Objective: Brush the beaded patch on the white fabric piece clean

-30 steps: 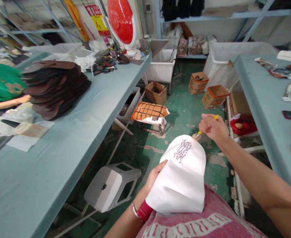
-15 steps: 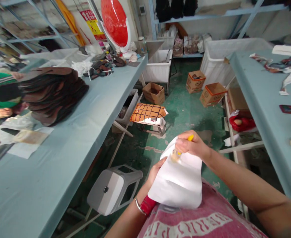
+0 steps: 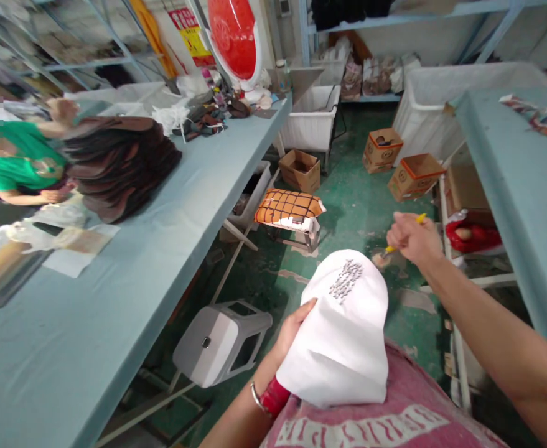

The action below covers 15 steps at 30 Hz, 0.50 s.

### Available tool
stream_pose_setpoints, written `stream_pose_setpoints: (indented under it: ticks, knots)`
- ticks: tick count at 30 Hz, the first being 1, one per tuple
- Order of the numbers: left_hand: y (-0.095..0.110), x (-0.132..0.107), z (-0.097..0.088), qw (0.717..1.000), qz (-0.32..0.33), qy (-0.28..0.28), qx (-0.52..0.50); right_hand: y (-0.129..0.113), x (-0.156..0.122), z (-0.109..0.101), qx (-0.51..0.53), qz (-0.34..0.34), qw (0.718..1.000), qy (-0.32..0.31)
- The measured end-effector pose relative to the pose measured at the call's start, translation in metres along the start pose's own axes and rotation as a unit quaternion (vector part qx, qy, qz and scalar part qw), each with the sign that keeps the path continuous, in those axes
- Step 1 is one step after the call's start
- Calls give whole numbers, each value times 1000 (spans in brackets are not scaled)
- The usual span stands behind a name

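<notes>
A white shaped fabric piece (image 3: 343,336) with a patch of small dark marks near its top rests against my chest. My left hand (image 3: 294,326) grips its left edge, thumb on top, a red band and metal bracelet on the wrist. My right hand (image 3: 411,238) is raised off to the right of the piece, fingers closed round a yellow-handled brush (image 3: 397,244) whose bristle end points down-left, apart from the fabric.
A long blue table (image 3: 128,274) runs along the left with a stack of dark brown cut pieces (image 3: 119,165); a person in green works behind it. A grey plastic stool (image 3: 221,342) lies tipped below. An orange checked cushion seat (image 3: 289,208), cardboard boxes (image 3: 416,175) and white bins stand ahead. Another blue table (image 3: 516,186) is at right.
My right hand with the brush has lifted off the top of the white piece and swung up to the right, uncovering the dark marks. My left hand keeps its hold.
</notes>
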<state>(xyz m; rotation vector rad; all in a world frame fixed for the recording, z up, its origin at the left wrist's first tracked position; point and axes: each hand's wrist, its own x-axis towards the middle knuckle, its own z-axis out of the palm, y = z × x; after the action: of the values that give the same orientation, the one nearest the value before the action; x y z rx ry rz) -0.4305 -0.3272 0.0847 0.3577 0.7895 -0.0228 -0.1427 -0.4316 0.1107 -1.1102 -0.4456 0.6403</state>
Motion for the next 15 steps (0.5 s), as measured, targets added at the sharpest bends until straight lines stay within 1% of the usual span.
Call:
stream_pose_setpoints:
  ticks: [1,2,3,4,5,7,9,10,11,12,13,15]
  knots:
    - [1,-1,-1,1000,14,7,-2,-6,7,-9,9,-13,1000,26]
    - [3,0,0,999,29,14,-6,-13,13,-14,27,-18,999,37]
    - [4,2,1,999,43,19,-9,-20,15,-13,47,-14,998,37]
    - [6,5,3,998,52,21,-8,-25,14,-8,64,-4,997,30]
    - [7,9,6,998,58,20,-4,-27,11,1,79,9,997,23]
    - [8,18,11,998,65,17,5,-24,-1,26,108,32,994,9]
    - [6,24,15,997,71,17,9,-13,-11,50,124,44,991,3]
    - [4,26,16,997,75,17,11,-6,-14,58,123,41,992,7]
    - [2,27,17,997,79,16,15,0,-13,63,116,30,993,20]
    - [0,26,17,996,83,14,23,5,-10,64,101,10,994,44]
    - [-1,24,16,996,86,11,35,8,-5,62,80,-22,993,81]
    - [-2,18,17,995,87,7,52,7,4,56,36,-107,980,165]
